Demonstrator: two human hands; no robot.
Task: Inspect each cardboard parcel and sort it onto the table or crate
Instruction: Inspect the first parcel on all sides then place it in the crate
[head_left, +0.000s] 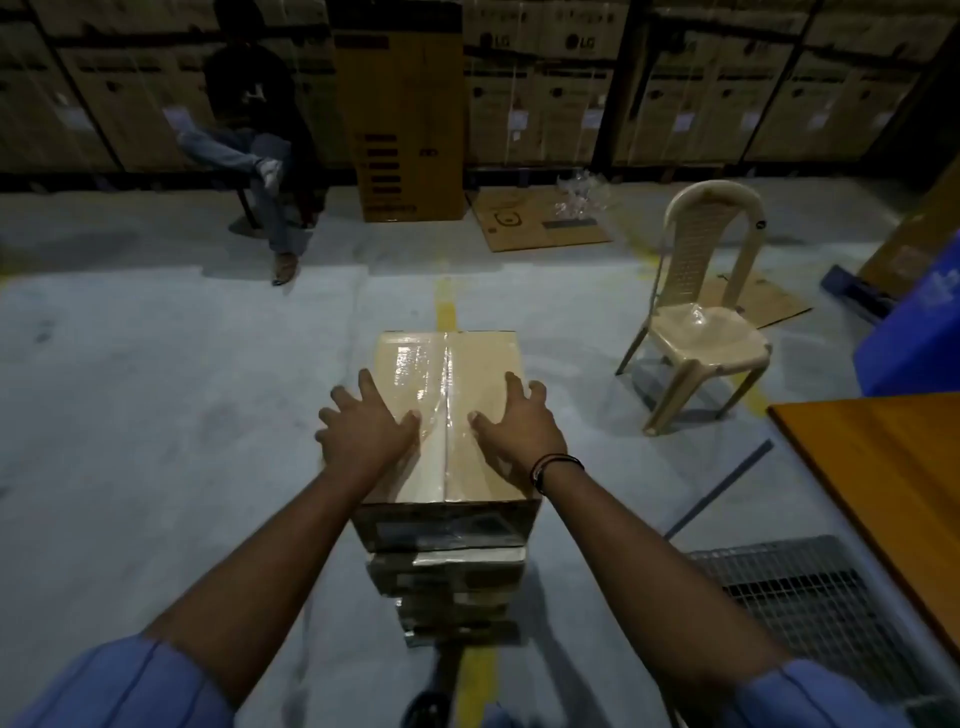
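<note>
Warehouse floor (156, 415), grey concrete, is carrying a stack of parcels at centre. Top cardboard parcel (452, 384), taped along its seam, is lying flat on the stack. Left hand (366, 428) and right hand (517, 426) are resting on its lid, fingers spread wide, gripping nothing. Wooden table (883, 467) and grey crate (795, 587) are standing near, to the right.
</note>
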